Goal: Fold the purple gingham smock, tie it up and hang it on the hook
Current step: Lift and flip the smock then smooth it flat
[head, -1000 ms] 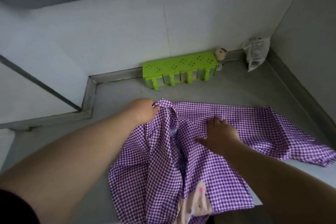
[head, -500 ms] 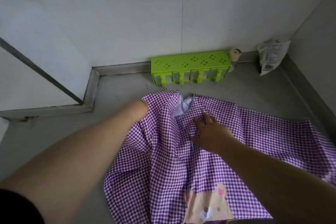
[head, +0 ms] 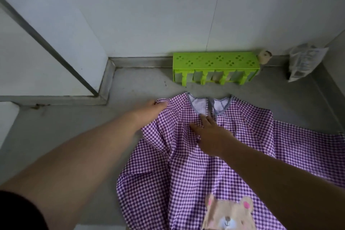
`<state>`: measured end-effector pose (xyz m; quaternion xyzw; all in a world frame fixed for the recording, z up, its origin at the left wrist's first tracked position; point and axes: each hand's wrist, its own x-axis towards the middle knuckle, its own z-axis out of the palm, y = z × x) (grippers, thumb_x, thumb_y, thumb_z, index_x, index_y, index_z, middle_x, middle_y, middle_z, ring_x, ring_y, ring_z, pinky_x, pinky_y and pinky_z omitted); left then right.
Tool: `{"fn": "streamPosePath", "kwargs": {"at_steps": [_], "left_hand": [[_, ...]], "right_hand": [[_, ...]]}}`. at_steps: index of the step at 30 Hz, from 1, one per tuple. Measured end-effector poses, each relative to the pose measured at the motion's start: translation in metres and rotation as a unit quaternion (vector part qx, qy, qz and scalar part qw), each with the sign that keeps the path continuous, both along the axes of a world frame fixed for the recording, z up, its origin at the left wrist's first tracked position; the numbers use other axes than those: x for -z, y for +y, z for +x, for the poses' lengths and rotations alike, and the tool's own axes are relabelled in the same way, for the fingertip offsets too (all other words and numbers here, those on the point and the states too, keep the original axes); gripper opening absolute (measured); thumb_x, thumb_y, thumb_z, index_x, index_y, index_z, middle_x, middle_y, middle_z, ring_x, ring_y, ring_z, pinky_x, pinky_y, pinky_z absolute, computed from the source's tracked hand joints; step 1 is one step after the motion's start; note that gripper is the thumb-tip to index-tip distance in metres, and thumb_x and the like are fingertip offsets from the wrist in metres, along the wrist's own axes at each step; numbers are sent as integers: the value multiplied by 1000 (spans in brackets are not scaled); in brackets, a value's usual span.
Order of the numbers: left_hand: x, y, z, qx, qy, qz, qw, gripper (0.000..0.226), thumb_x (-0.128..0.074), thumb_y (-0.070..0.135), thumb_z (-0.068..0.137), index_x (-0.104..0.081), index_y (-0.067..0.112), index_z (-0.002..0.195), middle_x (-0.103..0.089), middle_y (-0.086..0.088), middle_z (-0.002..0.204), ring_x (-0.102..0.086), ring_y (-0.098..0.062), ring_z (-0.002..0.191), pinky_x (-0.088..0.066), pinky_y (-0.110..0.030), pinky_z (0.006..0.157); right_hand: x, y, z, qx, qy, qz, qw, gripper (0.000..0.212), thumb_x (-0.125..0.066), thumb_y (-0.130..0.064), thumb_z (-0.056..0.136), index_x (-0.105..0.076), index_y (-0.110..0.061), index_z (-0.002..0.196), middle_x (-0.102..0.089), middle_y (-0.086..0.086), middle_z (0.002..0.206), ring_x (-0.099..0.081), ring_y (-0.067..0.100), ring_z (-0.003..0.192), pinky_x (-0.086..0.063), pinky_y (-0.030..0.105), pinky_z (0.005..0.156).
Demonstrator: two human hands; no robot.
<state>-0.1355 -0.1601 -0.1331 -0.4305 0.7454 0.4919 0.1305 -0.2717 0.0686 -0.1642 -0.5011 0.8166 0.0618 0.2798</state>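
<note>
The purple gingham smock [head: 183,170] lies spread on the grey counter, front side up, with a brown bear patch [head: 228,214] near the bottom edge. Its neckline with striped trim [head: 209,104] points toward the wall. My left hand [head: 155,107] grips the smock's left shoulder edge, fingers closed on the fabric. My right hand [head: 211,134] rests flat on the chest area just below the neckline, fingers spread. The smock's right sleeve [head: 308,147] stretches out toward the right edge. No hook is in view.
A lime green plastic rack [head: 214,66] stands against the back wall just beyond the neckline. A small beige object [head: 264,56] sits at its right end. A crinkled white packet [head: 304,62] leans in the right corner. A raised ledge [head: 56,98] borders the counter at left.
The smock has been opened out flat, so its neckline and bear patch now show. My left hand pulled the shoulder out leftward. My right hand stayed pressed on the chest.
</note>
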Motion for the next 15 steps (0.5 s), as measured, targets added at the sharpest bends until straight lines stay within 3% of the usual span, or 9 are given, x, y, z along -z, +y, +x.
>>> {"fn": "streamPosePath", "kwargs": {"at_steps": [1, 3, 5, 9, 12, 15], "left_hand": [[6, -1, 5, 1, 19, 34, 999, 105, -49, 99, 66, -50, 38, 151, -54, 5, 155, -52, -22, 139, -33, -52, 123], [-1, 4, 14, -6, 51, 76, 996, 105, -45, 99, 71, -46, 35, 155, -49, 8, 158, -46, -19, 145, -26, -51, 127], [-9, 8, 29, 11, 42, 79, 996, 94, -46, 89, 83, -43, 31, 158, -48, 11, 154, -42, -14, 144, -23, -45, 127], [14, -4, 68, 144, -87, 32, 985, 119, -73, 88, 61, -40, 29, 158, -49, 8, 158, -49, -19, 142, -37, -47, 122], [24, 0, 82, 245, -174, -92, 949, 104, -78, 68, 69, -39, 25, 155, -48, 0, 155, -49, -25, 139, -42, -48, 118], [27, 14, 94, 267, -174, -97, 943, 84, -76, 59, 80, -47, 23, 151, -46, -4, 152, -46, -28, 139, -40, -48, 119]], "right_hand": [[4, -4, 2, 19, -9, 7, 1000, 74, -42, -57, 98, -3, -44, 159, 13, 6, 171, 9, 32, 158, -30, 67, 116], [7, -9, 2, 53, -7, 15, 998, 89, -33, -82, 88, -1, -42, 160, 17, 5, 170, 12, 32, 157, -27, 69, 117], [6, -13, 3, 58, 1, 34, 998, 106, -40, -91, 78, 4, -41, 161, 22, 6, 169, 12, 35, 157, -28, 71, 115], [11, -13, 4, 42, 34, 55, 997, 124, -61, -85, 72, 13, -38, 159, 25, 10, 168, 11, 38, 156, -34, 71, 111], [14, -15, 0, 40, 32, 57, 997, 127, -66, -83, 71, 15, -38, 159, 26, 12, 167, 13, 40, 155, -33, 71, 112], [16, -19, 2, 39, 30, 69, 996, 128, -69, -80, 71, 15, -39, 159, 28, 12, 166, 15, 40, 155, -33, 70, 112]]}}
